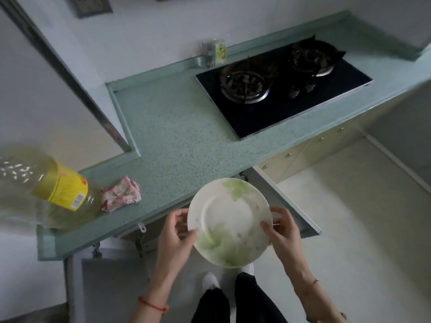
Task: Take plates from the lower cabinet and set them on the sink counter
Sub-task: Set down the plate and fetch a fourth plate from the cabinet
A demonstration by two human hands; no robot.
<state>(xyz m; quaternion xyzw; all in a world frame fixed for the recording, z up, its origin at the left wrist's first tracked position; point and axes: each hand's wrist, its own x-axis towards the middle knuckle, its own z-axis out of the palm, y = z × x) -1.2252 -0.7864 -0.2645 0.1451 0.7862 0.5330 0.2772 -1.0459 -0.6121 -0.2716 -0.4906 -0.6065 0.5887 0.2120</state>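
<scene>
"Well, starting at the left: why does the big clear plastic oil bottle with the yellow label matter?"

"It stands on the speckled green stone counter, with the crumpled pink-checked cloth just beside it. Together they fill that end, so I judge the bare stretch further along is the likelier place to land."

"And the left hand?"

"Its thumb lies over the rim of the round white ceramic plate with green leaf prints, fingers curled beneath, pinching the edge. The right hand does the same on the opposite side. Two opposed pinches keep a wide, smooth dish level."

"Where is the plate, exactly?"

"In the air, face up, overlapping the counter's front edge and touching nothing but the hands. A pale edge shows under it by the right hand; whether that is a second plate, I cannot tell."

"Further right?"

"The grey lower cabinet door hangs open just beyond the right hand, presumably for more plates. The black glass gas hob sits well apart at the back."
</scene>
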